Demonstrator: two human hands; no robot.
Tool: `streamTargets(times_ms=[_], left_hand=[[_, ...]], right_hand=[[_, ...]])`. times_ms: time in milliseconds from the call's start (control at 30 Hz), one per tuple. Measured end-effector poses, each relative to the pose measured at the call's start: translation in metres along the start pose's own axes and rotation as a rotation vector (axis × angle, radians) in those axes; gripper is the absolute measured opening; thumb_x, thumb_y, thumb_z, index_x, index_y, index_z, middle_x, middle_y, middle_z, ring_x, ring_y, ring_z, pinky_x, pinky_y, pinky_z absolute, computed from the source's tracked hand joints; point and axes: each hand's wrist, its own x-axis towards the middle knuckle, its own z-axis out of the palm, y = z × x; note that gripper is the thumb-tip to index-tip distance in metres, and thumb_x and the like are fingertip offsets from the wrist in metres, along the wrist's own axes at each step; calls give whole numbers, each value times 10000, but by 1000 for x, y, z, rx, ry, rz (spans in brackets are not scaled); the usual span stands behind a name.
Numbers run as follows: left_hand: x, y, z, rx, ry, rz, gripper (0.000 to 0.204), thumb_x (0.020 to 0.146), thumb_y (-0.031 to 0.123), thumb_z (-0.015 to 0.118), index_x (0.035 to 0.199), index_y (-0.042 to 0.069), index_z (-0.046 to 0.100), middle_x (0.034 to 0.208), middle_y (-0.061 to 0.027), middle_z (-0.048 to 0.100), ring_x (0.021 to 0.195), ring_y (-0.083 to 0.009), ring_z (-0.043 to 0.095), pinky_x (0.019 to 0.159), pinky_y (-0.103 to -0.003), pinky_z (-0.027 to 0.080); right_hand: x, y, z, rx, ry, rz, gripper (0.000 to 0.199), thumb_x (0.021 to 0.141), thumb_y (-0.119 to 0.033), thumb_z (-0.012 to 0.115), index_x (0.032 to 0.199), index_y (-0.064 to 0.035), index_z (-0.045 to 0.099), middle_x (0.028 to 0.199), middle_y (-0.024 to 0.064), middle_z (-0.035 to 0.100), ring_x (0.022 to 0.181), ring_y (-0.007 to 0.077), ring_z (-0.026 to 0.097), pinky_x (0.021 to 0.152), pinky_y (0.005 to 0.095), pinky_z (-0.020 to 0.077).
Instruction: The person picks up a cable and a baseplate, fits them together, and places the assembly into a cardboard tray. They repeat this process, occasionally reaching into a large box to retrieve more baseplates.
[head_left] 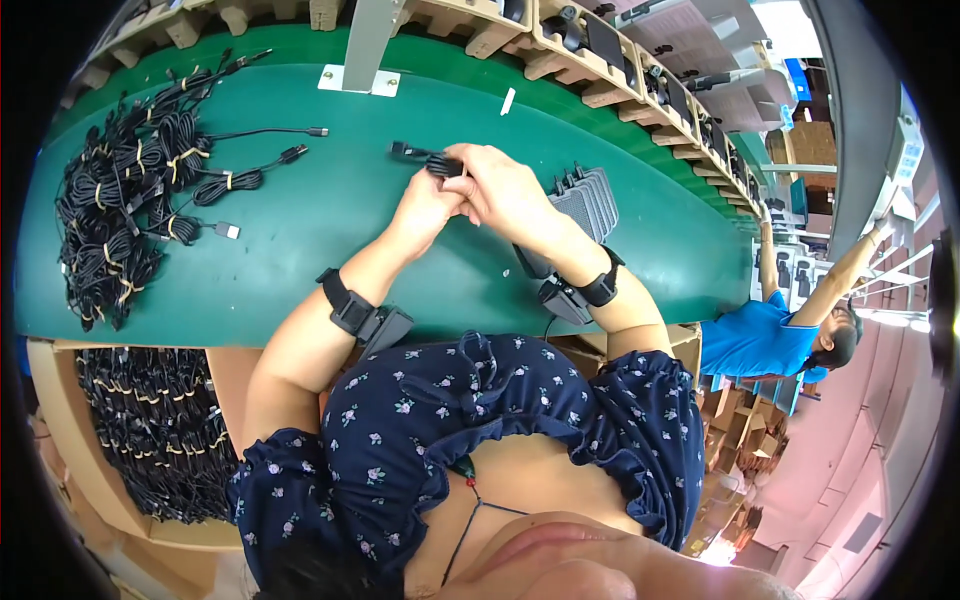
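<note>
Left hand (425, 205): fingers curled in, pinching the cable bundle from below, partly hidden behind the other hand.
Right hand (497, 190): fingers folded over the same bundle, nearly closed.
Cable bundle (440, 165): glossy black, tightly coiled, between both hands above the worktop (330, 250), plug end pointing left, slightly blurred.
Worktop: smooth green surface, curved by the lens.
Cable heap (130, 190): tangled black coils with pale ties, some metal plugs sticking out.
Cardboard box (228, 385): matte brown, packed with layered black cables.
Grey casing (592, 202): ribbed plastic, beside the right forearm.
Trays (610, 95): moulded beige pulp, notched edges, holding black parts.
Writing: fine print on pale sheets (690, 45), too small to read.
</note>
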Motion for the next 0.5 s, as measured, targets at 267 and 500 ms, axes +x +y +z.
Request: streamTargets(times_ms=[267,500], left_hand=[[-4,5,3,133,161,8,218,871,53,486,1080,4,444,853,-68,543,635,-101,536,526,-208,439],[-7,0,6,234,98,-92,228,863,61,497,1086,24,467,879,-51,547,681,-100,533,566,-208,428]], right_hand=[[33,62,-77,-366,477,222,244,846,-234,559,1044,-91,559,763,129,621,668,287,608,583,351,477],[99,120,-139,-593,306,495,270,842,-277,491,980,-57,564,878,188,611,811,348,587,710,432,450]])
